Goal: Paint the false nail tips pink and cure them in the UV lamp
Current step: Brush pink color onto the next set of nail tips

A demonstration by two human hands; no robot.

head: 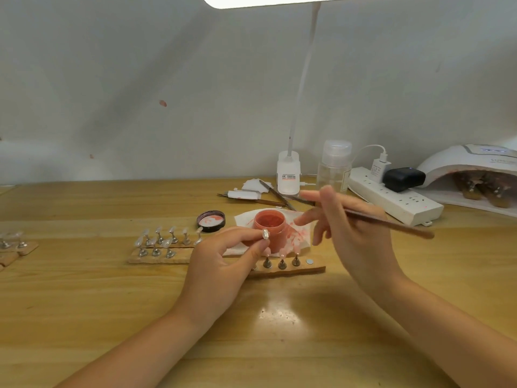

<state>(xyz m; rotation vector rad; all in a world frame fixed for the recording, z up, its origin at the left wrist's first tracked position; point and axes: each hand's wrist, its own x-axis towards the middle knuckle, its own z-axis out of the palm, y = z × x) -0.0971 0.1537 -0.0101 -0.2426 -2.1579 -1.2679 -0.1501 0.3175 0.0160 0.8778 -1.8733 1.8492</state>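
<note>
My left hand pinches a small metal nail holder between thumb and fingertips, right next to an open pot of pink gel. My right hand grips a thin brown brush whose handle points right; its tip is hidden behind the fingers. In front of the pot lies a wooden strip with three metal holders carrying pink tips. A second wooden strip to the left carries several clear unpainted tips. The white UV lamp stands at the far right.
The pot's black lid lies to its left, and a stained white tissue lies under the pot. Behind stand a desk lamp base, a clear pump bottle, a power strip, and tweezers. More tips sit at the far left.
</note>
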